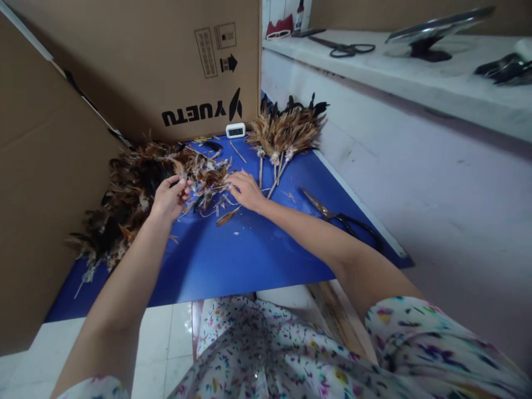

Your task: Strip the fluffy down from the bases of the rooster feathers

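My left hand [171,194] is raised at the front of a heap of brown and black feathers [137,177], its fingers pinched round a small light-brown feather [178,167]. To its right, my right hand [246,190] reaches into loose feather scraps [210,173] on the blue table, fingers bent down; what its fingertips hold, if anything, is too small to make out. A single brown feather [228,216] lies just in front of that hand. Behind it, bundles of brown feathers [291,130] tied on thin sticks [277,176] rest on the table.
Large black-handled scissors [332,215] lie on the blue table [233,266] at the right. A small white digital clock [235,131] stands by the cardboard box [166,66]. Another pair of scissors [343,49] and a tilted device [436,33] are on the white ledge [394,72].
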`<action>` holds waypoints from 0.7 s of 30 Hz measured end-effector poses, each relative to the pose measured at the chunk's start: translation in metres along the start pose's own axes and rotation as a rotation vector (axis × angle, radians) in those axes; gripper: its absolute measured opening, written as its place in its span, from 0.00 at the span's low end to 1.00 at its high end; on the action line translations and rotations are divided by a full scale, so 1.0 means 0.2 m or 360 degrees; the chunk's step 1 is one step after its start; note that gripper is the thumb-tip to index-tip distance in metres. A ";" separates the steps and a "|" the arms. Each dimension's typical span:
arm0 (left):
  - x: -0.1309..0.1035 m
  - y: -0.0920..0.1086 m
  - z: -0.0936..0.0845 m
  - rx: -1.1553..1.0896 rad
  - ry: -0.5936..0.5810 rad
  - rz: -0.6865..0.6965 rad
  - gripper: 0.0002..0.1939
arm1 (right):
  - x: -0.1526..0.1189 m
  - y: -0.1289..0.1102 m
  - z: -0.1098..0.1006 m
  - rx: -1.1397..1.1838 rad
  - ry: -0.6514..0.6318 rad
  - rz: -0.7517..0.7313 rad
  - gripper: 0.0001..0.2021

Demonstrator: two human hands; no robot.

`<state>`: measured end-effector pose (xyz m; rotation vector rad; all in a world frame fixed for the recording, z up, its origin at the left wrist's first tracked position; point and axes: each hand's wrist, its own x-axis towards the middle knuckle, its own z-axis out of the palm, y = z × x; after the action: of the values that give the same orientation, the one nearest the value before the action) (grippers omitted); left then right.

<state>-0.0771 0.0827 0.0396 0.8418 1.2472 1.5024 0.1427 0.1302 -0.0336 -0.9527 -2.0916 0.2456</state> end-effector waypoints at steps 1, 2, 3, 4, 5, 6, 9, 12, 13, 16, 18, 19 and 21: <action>-0.02 -0.01 0.00 -0.0023 0.0020 0.0005 0.09 | 0.03 0.00 -0.01 -0.0005 -0.0007 0.0045 0.14; -0.03 -0.02 -0.01 -0.0045 0.0040 0.0015 0.10 | 0.06 0.01 -0.01 -0.0022 -0.0015 0.0088 0.15; -0.04 -0.04 -0.01 -0.0064 0.0060 0.0024 0.10 | 0.10 0.01 -0.02 -0.0051 -0.0026 0.0133 0.15; -0.05 -0.05 -0.01 -0.0082 0.0078 0.0034 0.11 | 0.15 0.01 -0.02 -0.0087 -0.0047 0.0175 0.15; -0.06 -0.07 -0.01 -0.0100 0.0092 0.0036 0.11 | 0.20 0.01 -0.01 -0.0130 -0.0079 0.0218 0.15; -0.07 -0.09 -0.01 -0.0116 0.0103 0.0034 0.10 | 0.25 0.02 0.00 -0.0170 -0.0129 0.0264 0.15; -0.07 -0.14 -0.02 -0.0150 0.0108 0.0005 0.08 | 0.39 0.02 0.05 -0.0258 -0.0281 0.0408 0.14; -0.06 -0.19 -0.04 -0.0155 0.0104 0.0015 0.07 | 0.49 0.01 0.12 -0.0316 -0.0389 0.0535 0.14; -0.05 -0.21 -0.05 -0.0160 0.0105 0.0027 0.06 | 0.52 0.00 0.14 -0.0335 -0.0430 0.0584 0.16; -0.05 -0.24 -0.05 -0.0213 0.0131 0.0058 0.08 | 0.56 -0.02 0.18 -0.0383 -0.0550 0.0690 0.16; -0.04 -0.25 -0.05 -0.0277 0.0131 0.0077 0.09 | 0.56 -0.04 0.19 -0.0395 -0.0568 0.0702 0.14; -0.04 -0.25 -0.05 -0.0314 0.0123 0.0089 0.09 | 0.56 -0.04 0.19 -0.0385 -0.0560 0.0699 0.13; -0.03 -0.26 -0.05 -0.0383 0.0088 0.0107 0.09 | 0.54 -0.05 0.16 -0.0323 -0.0525 0.0680 0.12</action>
<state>-0.0728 0.0737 -0.0123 0.6926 1.0597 1.7003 0.0711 0.2035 0.0134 -1.5723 -2.2153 0.4399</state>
